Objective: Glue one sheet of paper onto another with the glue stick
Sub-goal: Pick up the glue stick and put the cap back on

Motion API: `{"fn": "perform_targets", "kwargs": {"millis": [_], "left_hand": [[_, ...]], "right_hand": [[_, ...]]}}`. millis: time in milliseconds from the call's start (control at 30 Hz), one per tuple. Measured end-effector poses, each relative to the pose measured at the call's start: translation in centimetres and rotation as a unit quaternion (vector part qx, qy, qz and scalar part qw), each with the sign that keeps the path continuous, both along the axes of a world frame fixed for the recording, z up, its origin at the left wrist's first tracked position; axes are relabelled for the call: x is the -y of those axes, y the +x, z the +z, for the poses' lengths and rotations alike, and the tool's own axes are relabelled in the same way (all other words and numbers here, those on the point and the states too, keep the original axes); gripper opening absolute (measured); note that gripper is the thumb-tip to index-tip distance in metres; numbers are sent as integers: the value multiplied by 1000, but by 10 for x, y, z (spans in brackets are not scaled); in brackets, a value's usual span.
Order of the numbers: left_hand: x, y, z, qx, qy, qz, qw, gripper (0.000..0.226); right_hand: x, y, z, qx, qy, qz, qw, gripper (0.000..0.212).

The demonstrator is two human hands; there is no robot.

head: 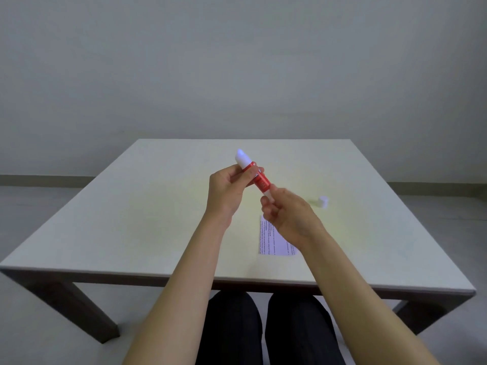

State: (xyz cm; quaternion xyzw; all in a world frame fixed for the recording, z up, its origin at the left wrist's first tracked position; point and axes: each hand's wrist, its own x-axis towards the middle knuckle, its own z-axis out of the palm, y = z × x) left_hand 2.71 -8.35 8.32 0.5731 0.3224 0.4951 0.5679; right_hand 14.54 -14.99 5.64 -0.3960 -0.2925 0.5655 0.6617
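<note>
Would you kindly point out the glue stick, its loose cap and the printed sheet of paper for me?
glue stick [259, 179], head view, on the red labelled barrel between the hands.
cap [323, 201], head view, on its white side, standing on the table.
printed sheet [272, 242], head view, on its text area below the right hand.

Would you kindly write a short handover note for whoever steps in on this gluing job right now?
Left hand: holds the glue stick by its red barrel, raised above the table.
Right hand: fingers pinch the stick's bottom end.
Cap: off, lying on the table to the right.
Paper: one printed sheet lies flat under the right wrist; no second sheet is visible.
Done: stick uncapped, white glue exposed.
Left: apply glue, press sheets together.
</note>
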Motion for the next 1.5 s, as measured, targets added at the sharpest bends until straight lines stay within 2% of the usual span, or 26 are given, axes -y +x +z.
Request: {"fn": "perform_targets", "kwargs": {"millis": [33,100,133,167,200,233,300,367,400,467,533,600,667,700,733,800,833,933,1033,1067,1100,1167,1233,1267,1400,1500], "left_hand": [[0,1,0,1,-2,2,1000,7],[2,2,1,0,0,-2,1000,7],[3,4,1,-3,6,-3,1000,7],[4,4,1,-7,12,-1,1000,8],[4,3,1,-10,15,4,1000,10],[4,3,1,-11,16,10,1000,12],[3,1,1,-10,14,18,1000,13],[3,1,0,-13,12,17,1000,12],[3,1,-1,-14,12,16,1000,11],[3,2,-1,-11,9,19,1000,9],[2,3,-2,-9,5,29,1000,10],[3,4,-3,-5,-1,31,1000,10],[5,7,-4,-2,-2,29,1000,7],[5,7,-4,-2,-2,33,999,5],[5,7,-5,-2,-4,37,999,3],[4,7,-6,-6,-10,42,999,1],[4,6,-6,-9,-10,42,999,1],[4,6,-7,-13,-4,37,999,4],[3,9,-6,-14,-8,45,999,3],[4,11,-6,-15,-13,53,998,4],[5,13,-6,-15,-20,64,998,5],[7,19,-6,-19,-33,101,994,13],[9,25,-6,-22,-47,139,989,23],[10,27,-7,-25,-53,143,988,26],[15,31,-14,-49,-48,103,992,10],[7,21,-16,-68,-40,132,988,10]], "right_hand": [[1,-5,-5,142,62,-84,984,13],[2,-10,-19,434,143,-252,853,17],[1,-10,-24,506,161,-290,797,18],[1,-9,-27,526,166,-300,778,19],[0,-8,-27,508,148,-287,799,22],[0,-7,-24,439,106,-251,856,26],[-2,-3,-8,169,-8,-91,981,36],[-3,5,-3,-49,-89,82,991,49],[-3,8,-3,-87,-93,111,986,46],[-3,8,-3,-69,-56,91,992,30],[-2,2,-11,157,43,-38,986,12],[-2,-6,-24,473,112,-219,846,17],[-3,-8,-35,600,159,-299,725,20],[-4,-8,-37,591,151,-300,733,22],[-4,-6,-35,522,110,-274,800,26],[-4,-1,-17,227,-26,-129,965,39],[-4,4,-12,70,-86,-21,994,49],[-3,15,-8,-100,-114,110,982,49],[-2,7,-11,-10,-19,6,1000,17],[-1,1,-14,127,29,-70,989,9],[-1,-4,-18,290,67,-161,941,10],[-3,-11,-27,530,140,-316,775,16],[-4,-14,-29,634,200,-406,627,19],[-5,-14,-28,651,201,-428,594,18],[-9,-9,-23,690,183,-402,573,18],[-9,7,-31,679,153,-247,675,53]]}}
